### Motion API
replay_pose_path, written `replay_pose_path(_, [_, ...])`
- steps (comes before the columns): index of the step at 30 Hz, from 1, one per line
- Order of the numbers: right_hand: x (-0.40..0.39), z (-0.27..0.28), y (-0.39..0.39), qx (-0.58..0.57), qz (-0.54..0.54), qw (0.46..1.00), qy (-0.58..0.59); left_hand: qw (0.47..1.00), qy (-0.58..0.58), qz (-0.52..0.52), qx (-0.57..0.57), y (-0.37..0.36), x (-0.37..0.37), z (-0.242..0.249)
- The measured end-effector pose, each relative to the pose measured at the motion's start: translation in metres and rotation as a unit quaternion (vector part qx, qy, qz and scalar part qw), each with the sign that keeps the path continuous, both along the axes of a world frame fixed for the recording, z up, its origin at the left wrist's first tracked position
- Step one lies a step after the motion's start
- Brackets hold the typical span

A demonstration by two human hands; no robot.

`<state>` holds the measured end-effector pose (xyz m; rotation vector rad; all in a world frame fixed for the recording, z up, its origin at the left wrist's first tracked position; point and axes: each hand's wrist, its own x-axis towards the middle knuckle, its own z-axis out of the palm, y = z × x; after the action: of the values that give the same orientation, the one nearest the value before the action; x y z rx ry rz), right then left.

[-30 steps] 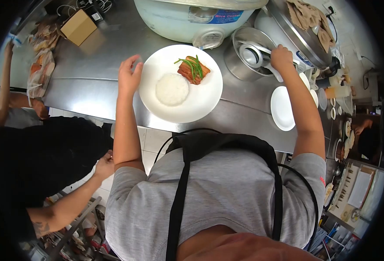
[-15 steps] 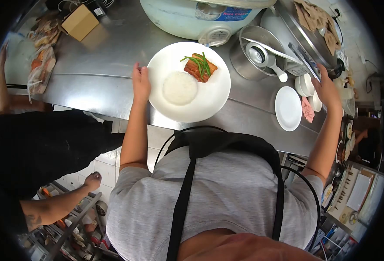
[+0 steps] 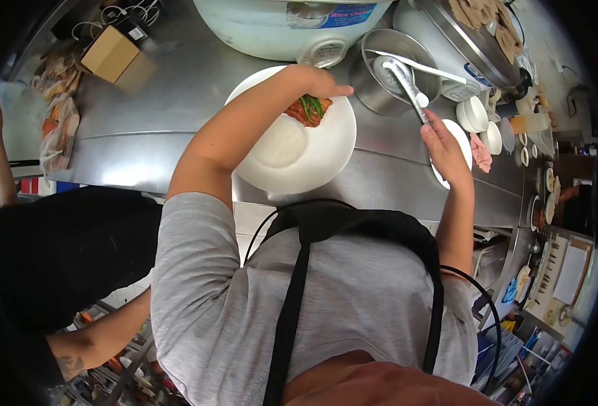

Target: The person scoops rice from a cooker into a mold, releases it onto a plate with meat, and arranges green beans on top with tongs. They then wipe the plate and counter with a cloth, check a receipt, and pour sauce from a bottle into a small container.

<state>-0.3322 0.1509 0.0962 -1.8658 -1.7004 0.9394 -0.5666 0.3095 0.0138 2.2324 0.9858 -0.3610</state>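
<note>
A large white plate [image 3: 336,155] holds a round mound of white rice [image 3: 278,143] and a piece of browned meat topped with green strips [image 3: 310,111]. My left forearm crosses over the plate, hiding part of it and of the food. Above its far right rim is my left hand [image 3: 318,82], one digit stretched to the right; the other fingers are mostly hidden. My right hand [image 3: 443,147] is closed on metal tongs [image 3: 410,91], their tips over the steel pot [image 3: 370,88]. Under that hand lies a smaller white plate [image 3: 462,139], partly covered.
Behind the plate stands a big pale rice cooker [image 3: 245,30]. White bowls [image 3: 473,115] and a pink cloth [image 3: 480,154] are on the right. A cardboard box [image 3: 111,54] and bagged items [image 3: 60,128] sit left. A person in black [image 3: 69,250] stands close on my left.
My left hand has moved from the plate's left side across to its far right rim. My right hand has brought the tongs left, from beside the bowls to over the pot.
</note>
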Motion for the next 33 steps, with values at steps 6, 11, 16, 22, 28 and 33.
replay_pose_path(6, [-0.003, -0.015, -0.009, -0.042, 0.006, 0.999, -0.008, 0.998, 0.013, 0.002, -0.066, -0.009, -0.008, 0.008])
replay_pose_path(11, [-0.01, -0.03, -0.005, -0.035, -0.003, 0.999, -0.009, 1.0, -0.003, 0.022, -0.02, -0.011, -0.016, 0.0])
replay_pose_path(16, [-0.044, -0.045, -0.002, -0.01, 0.064, 0.992, -0.104, 0.949, -0.244, 0.195, -0.039, 0.013, -0.053, 0.015])
replay_pose_path(22, [-0.1, -0.033, 0.007, -0.059, 0.09, 0.96, -0.258, 0.793, -0.476, 0.376, 0.061, -0.035, -0.143, 0.02])
replay_pose_path(28, [-0.11, -0.034, 0.008, -0.052, 0.098, 0.942, -0.318, 0.647, -0.539, 0.538, 0.037, -0.099, -0.198, -0.01])
replay_pose_path(33, [-0.106, -0.022, 0.005, -0.019, 0.07, 0.959, -0.273, 0.557, -0.573, 0.599, 0.044, -0.135, -0.222, -0.027])
